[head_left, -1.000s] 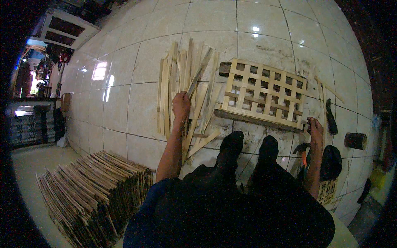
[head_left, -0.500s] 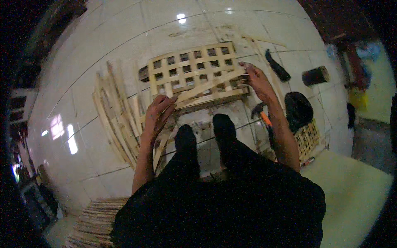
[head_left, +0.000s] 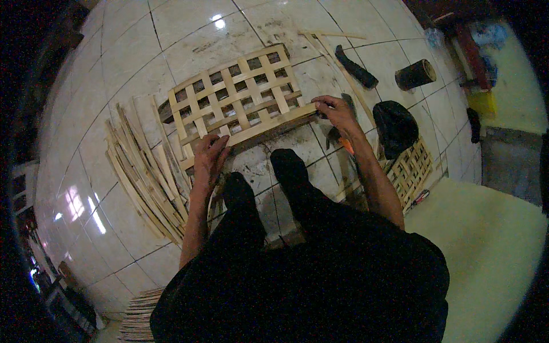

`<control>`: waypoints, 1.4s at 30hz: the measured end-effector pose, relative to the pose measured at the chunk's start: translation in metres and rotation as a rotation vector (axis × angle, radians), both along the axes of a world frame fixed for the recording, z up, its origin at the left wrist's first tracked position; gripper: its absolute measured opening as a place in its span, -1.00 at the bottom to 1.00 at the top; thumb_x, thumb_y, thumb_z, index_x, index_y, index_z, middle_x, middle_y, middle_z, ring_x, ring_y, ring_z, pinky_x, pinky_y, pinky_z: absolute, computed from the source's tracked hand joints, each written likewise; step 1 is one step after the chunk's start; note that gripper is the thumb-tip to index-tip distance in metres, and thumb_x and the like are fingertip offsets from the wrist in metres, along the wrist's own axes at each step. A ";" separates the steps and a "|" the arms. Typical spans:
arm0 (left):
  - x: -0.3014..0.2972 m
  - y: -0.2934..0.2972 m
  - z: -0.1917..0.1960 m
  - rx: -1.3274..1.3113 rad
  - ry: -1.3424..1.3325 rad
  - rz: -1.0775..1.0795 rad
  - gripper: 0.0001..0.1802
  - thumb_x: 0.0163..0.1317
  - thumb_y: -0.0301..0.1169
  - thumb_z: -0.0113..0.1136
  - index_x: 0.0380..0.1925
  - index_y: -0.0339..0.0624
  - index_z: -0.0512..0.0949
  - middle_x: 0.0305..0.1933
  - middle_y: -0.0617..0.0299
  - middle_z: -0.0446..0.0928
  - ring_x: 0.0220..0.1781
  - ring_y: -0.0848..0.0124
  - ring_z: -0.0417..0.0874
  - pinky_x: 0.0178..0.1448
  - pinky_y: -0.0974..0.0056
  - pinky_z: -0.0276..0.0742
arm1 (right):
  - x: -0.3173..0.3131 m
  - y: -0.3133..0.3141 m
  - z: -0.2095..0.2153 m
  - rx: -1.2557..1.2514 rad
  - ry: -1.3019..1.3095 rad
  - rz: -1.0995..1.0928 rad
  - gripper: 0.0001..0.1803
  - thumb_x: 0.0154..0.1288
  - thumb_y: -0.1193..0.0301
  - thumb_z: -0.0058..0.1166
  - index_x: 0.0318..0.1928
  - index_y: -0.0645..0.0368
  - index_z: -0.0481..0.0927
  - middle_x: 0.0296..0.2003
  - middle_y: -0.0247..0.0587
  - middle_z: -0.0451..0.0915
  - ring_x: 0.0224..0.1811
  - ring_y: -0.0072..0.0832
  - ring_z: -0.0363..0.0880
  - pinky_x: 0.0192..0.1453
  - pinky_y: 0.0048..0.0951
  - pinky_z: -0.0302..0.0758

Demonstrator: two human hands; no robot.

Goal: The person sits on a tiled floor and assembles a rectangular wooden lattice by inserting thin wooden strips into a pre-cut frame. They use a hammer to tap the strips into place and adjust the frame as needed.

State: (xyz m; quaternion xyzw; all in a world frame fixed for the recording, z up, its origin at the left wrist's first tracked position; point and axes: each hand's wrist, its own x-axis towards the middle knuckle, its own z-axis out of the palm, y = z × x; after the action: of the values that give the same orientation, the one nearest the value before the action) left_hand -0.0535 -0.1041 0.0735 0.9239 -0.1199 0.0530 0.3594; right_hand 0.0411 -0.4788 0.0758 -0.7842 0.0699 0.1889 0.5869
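A woven lattice panel of pale flat strips, apparently bamboo, lies on the tiled floor in front of my feet, with square gaps through the weave. Along its near edge runs a loose pale strip. My left hand is closed at the strip's left end, fingertips near the panel's corner. Thumb and fingers of my right hand pinch its right end. Close to my right wrist is a hammer with an orange handle, partly hidden by my forearm.
Many loose strips are piled at left. At right lie a dark curved piece, a dark cylinder, a black bundle and another lattice panel. A stack of thin strips is at lower left.
The strip has come down from a slant across the panel to lie along its near edge, both hands moving with it. The whole view has turned and shifted somewhat.
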 end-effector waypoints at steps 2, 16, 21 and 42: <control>-0.003 -0.003 0.005 -0.044 -0.011 0.043 -0.69 0.09 -0.48 0.31 -0.11 -0.22 0.61 -0.13 0.02 0.48 -0.13 0.12 0.54 -0.04 0.20 0.49 | -0.004 0.004 0.007 0.022 0.008 -0.013 -0.70 0.30 0.37 0.16 -0.05 0.31 0.59 -0.22 -0.22 0.61 -0.20 -0.55 0.56 -0.11 -0.53 0.52; -0.007 0.004 -0.016 -0.005 0.008 0.036 -0.63 0.12 -0.45 0.30 -0.02 -0.08 0.60 -0.01 0.01 0.49 0.02 0.06 0.51 0.12 0.11 0.47 | -0.005 0.003 -0.010 -0.176 -0.049 -0.009 -0.68 0.29 0.33 0.15 -0.07 0.32 0.58 -0.27 -0.22 0.62 -0.27 -0.54 0.54 -0.14 -0.50 0.48; -0.006 -0.003 -0.011 -0.072 -0.084 0.046 -0.63 -0.01 -0.56 0.34 -0.12 -0.21 0.62 -0.20 0.01 0.52 -0.13 0.10 0.53 -0.06 0.13 0.46 | -0.008 0.003 -0.005 -0.142 -0.060 -0.031 -0.66 0.28 0.31 0.16 -0.07 0.32 0.59 -0.30 -0.24 0.62 -0.30 -0.55 0.52 -0.16 -0.50 0.46; -0.004 -0.013 0.005 0.168 -0.132 0.030 -0.50 0.00 -0.40 0.37 0.02 -0.11 0.55 -0.01 0.05 0.46 0.07 0.05 0.44 0.16 0.02 0.31 | -0.009 0.004 0.002 -0.172 -0.054 -0.013 -0.73 0.28 0.34 0.11 -0.13 0.28 0.62 -0.35 -0.23 0.64 -0.34 -0.53 0.57 -0.20 -0.47 0.49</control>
State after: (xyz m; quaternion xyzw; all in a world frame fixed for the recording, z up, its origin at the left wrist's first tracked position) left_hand -0.0572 -0.1171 0.0789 0.9471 -0.1332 0.1088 0.2711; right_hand 0.0316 -0.4749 0.0777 -0.8361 0.0753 0.1573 0.5202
